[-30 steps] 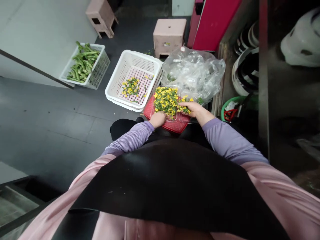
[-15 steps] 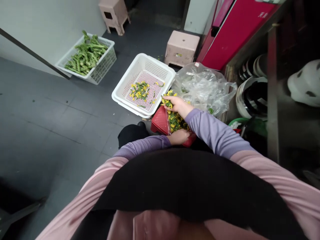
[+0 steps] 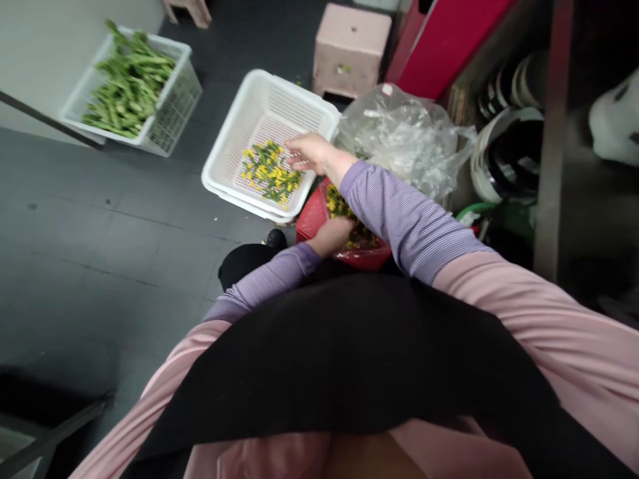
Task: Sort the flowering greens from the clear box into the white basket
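Observation:
My right hand (image 3: pixel 310 153) is over the right side of a white perforated basket (image 3: pixel 227 150), fingers spread and nothing held in them. Yellow-flowered green sprigs (image 3: pixel 269 171) lie loose on the basket's bottom, just left of those fingers. A red basket (image 3: pixel 313 216) close to my body holds more flowering sprigs (image 3: pixel 333 199) in clear plastic, partly covered by my right forearm. My left hand (image 3: pixel 335 234) reaches in at the red basket's near edge, against the sprigs and plastic. Its fingertips are hidden, so I cannot see what they grip.
A white crate (image 3: pixel 177 100) of thick green stalks (image 3: pixel 127 93) stands at the left by the wall. Behind the white basket is a pink plastic stool (image 3: pixel 352 46). A large clear plastic bag (image 3: pixel 407 140) lies to the right, near stacked pots (image 3: pixel 509 153) and a metal post (image 3: pixel 552 146).
My right hand has moved left from above the red basket to the white one and let go of its sprigs, which now lie there. The view has shifted, too.

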`<action>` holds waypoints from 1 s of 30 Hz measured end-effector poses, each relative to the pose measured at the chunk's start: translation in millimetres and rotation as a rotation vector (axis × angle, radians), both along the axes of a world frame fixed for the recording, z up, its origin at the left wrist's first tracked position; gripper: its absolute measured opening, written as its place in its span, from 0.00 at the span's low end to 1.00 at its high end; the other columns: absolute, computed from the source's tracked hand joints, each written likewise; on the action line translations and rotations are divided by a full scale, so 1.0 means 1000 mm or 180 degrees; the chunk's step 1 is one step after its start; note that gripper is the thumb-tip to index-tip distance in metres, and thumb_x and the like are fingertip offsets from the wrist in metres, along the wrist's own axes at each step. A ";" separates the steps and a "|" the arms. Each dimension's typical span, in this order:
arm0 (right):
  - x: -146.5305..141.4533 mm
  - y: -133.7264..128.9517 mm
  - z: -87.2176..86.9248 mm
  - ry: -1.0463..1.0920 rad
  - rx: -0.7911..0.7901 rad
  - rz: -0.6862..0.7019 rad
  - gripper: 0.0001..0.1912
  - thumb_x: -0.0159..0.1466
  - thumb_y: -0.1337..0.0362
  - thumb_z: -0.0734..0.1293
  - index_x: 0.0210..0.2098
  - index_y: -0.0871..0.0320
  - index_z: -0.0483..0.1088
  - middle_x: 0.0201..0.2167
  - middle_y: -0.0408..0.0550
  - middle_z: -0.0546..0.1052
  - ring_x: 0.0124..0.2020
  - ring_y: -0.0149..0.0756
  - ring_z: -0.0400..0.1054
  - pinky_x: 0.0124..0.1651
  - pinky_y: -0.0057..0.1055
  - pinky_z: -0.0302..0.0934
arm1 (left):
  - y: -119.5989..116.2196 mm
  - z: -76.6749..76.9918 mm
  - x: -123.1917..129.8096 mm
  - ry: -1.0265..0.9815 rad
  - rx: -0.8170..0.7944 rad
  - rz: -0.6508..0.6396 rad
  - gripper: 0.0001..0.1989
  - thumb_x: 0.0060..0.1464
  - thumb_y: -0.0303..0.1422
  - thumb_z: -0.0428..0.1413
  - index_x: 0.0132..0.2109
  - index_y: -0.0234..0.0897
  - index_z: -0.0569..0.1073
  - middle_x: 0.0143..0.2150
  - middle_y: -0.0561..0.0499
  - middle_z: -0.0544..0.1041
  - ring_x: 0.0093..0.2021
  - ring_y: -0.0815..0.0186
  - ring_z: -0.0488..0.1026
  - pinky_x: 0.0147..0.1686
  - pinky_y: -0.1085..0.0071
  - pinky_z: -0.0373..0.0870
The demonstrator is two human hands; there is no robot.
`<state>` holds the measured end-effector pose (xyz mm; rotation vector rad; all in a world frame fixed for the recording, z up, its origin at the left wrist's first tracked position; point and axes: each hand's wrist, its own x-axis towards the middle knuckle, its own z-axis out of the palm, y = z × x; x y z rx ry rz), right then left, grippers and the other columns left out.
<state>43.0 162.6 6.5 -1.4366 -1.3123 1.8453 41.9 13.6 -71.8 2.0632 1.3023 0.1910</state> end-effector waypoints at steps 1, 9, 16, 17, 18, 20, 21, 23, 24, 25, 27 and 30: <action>0.020 -0.005 0.004 0.0021 0.0039 -0.0058 0.07 0.72 0.68 0.64 0.46 0.65 0.70 0.40 0.48 0.75 0.39 0.30 0.74 0.48 0.31 0.69 | 0.008 0.003 -0.005 0.0266 -0.0033 0.0012 0.18 0.58 0.18 0.49 0.47 0.28 0.81 0.46 0.36 0.82 0.48 0.55 0.80 0.53 0.62 0.74; 0.195 -0.109 -0.011 -0.0142 -0.0021 -0.1264 0.06 0.67 0.70 0.65 0.33 0.60 0.71 0.20 0.38 0.65 0.18 0.22 0.55 0.23 0.19 0.56 | 0.007 0.017 0.007 0.0824 -0.0020 -0.0257 0.14 0.61 0.28 0.53 0.47 0.34 0.83 0.48 0.40 0.83 0.51 0.55 0.79 0.53 0.63 0.73; 0.198 -0.129 -0.021 -0.0392 0.0332 -0.0953 0.05 0.65 0.69 0.67 0.31 0.58 0.71 0.24 0.40 0.70 0.22 0.26 0.59 0.29 0.24 0.61 | -0.003 0.006 0.057 0.1776 0.0006 -0.0115 0.18 0.64 0.25 0.47 0.50 0.27 0.81 0.48 0.31 0.81 0.53 0.52 0.79 0.55 0.59 0.72; 0.198 -0.124 -0.023 -0.0559 0.0400 -0.0787 0.06 0.64 0.69 0.67 0.30 0.58 0.71 0.24 0.41 0.71 0.23 0.27 0.61 0.32 0.25 0.63 | -0.001 0.005 0.060 0.1865 -0.0027 -0.0108 0.19 0.64 0.24 0.46 0.51 0.26 0.81 0.48 0.30 0.81 0.53 0.51 0.79 0.54 0.58 0.72; 0.198 -0.120 -0.025 -0.0750 0.0502 -0.0579 0.07 0.63 0.70 0.67 0.29 0.58 0.71 0.24 0.42 0.71 0.25 0.29 0.63 0.35 0.27 0.65 | 0.001 0.005 0.062 0.1942 -0.0067 -0.0084 0.20 0.64 0.23 0.45 0.51 0.26 0.80 0.48 0.30 0.81 0.53 0.50 0.79 0.53 0.57 0.73; 0.202 -0.112 -0.029 -0.1152 0.0797 -0.0115 0.07 0.62 0.71 0.68 0.27 0.59 0.71 0.26 0.44 0.73 0.31 0.33 0.68 0.43 0.32 0.66 | 0.003 0.005 0.060 0.2056 -0.0135 0.0089 0.19 0.63 0.24 0.46 0.50 0.26 0.80 0.47 0.29 0.81 0.52 0.50 0.79 0.52 0.58 0.74; 0.205 -0.110 -0.032 -0.1321 0.0944 0.0069 0.06 0.60 0.71 0.68 0.27 0.59 0.71 0.28 0.46 0.73 0.35 0.36 0.69 0.47 0.34 0.65 | 0.003 0.006 0.057 0.2094 -0.0130 0.0201 0.18 0.63 0.25 0.48 0.50 0.26 0.80 0.47 0.30 0.81 0.52 0.50 0.79 0.51 0.59 0.74; 0.210 -0.106 -0.035 -0.1535 0.1093 0.0224 0.06 0.58 0.72 0.69 0.26 0.59 0.71 0.30 0.48 0.74 0.40 0.40 0.71 0.51 0.36 0.64 | 0.001 0.007 0.049 0.2160 -0.0066 0.0387 0.17 0.62 0.30 0.51 0.51 0.28 0.80 0.48 0.31 0.81 0.52 0.50 0.79 0.51 0.61 0.74; 0.212 -0.106 -0.037 -0.1571 0.1092 0.0224 0.06 0.58 0.72 0.70 0.26 0.59 0.71 0.30 0.49 0.74 0.42 0.42 0.71 0.51 0.36 0.63 | -0.001 0.008 0.045 0.2188 -0.0023 0.0435 0.17 0.62 0.32 0.52 0.52 0.30 0.80 0.48 0.32 0.81 0.52 0.51 0.79 0.51 0.61 0.74; 0.214 -0.106 -0.038 -0.1564 0.1072 0.0211 0.06 0.57 0.72 0.70 0.26 0.59 0.71 0.30 0.49 0.74 0.43 0.43 0.71 0.52 0.36 0.63 | -0.002 0.007 0.042 0.2218 0.0006 0.0457 0.18 0.63 0.35 0.52 0.52 0.31 0.79 0.48 0.32 0.81 0.52 0.50 0.79 0.50 0.61 0.74; 0.216 -0.107 -0.041 -0.1550 0.1071 0.0214 0.06 0.57 0.72 0.71 0.26 0.58 0.71 0.30 0.50 0.74 0.44 0.44 0.71 0.52 0.36 0.63 | -0.003 0.006 0.039 0.2257 0.0040 0.0450 0.20 0.63 0.39 0.53 0.54 0.31 0.78 0.49 0.32 0.81 0.53 0.49 0.79 0.50 0.61 0.74; 0.217 -0.110 -0.044 -0.1745 0.1152 0.0361 0.06 0.59 0.69 0.71 0.27 0.58 0.72 0.30 0.50 0.75 0.42 0.45 0.72 0.52 0.39 0.64 | -0.002 0.000 0.042 0.2263 0.0040 0.0472 0.20 0.62 0.41 0.55 0.52 0.29 0.78 0.49 0.30 0.80 0.52 0.49 0.79 0.50 0.60 0.74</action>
